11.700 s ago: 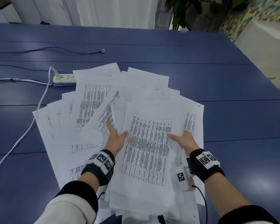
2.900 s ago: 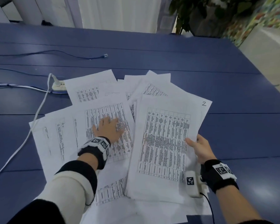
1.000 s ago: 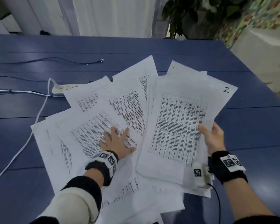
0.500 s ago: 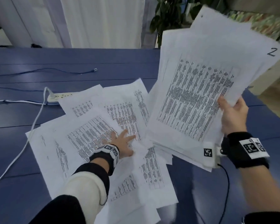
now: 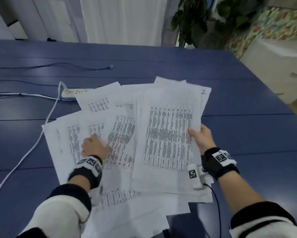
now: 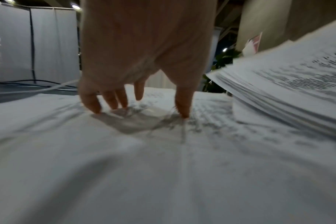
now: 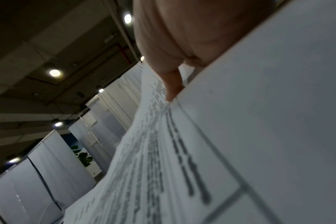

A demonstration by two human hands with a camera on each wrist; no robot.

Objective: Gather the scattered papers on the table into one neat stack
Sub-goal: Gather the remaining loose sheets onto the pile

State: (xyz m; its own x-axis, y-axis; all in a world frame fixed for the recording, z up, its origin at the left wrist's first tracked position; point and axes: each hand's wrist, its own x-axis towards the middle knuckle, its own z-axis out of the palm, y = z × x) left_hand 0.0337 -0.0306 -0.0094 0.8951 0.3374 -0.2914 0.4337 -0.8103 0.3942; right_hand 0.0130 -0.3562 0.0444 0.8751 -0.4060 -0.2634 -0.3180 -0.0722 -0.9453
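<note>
Nearest the person, loose sheets overlap at the table's near edge, between the two sleeves. Just beyond, the left hand is on the spread of scattered papers at the left; in the left wrist view its fingertips and thumb are bent down onto a printed sheet, pressing it against the others, with nothing closed inside the fingers. To the right the right hand grips a thick bundle of papers by its right edge, thumb on top of the printed page and fingers hidden beneath. The left wrist view shows this bundle raised above the flat sheets, its many edges fanned; its top page has a handwritten "2" at the far right corner. Further sheets stick out past the bundle toward the far side, one lying over the end of a white power strip. A white cable runs from the strip toward the near left. Farther off a thin dark cable crosses the blue surface, and past the table edge stand a pale curtain and a leafy plant
</note>
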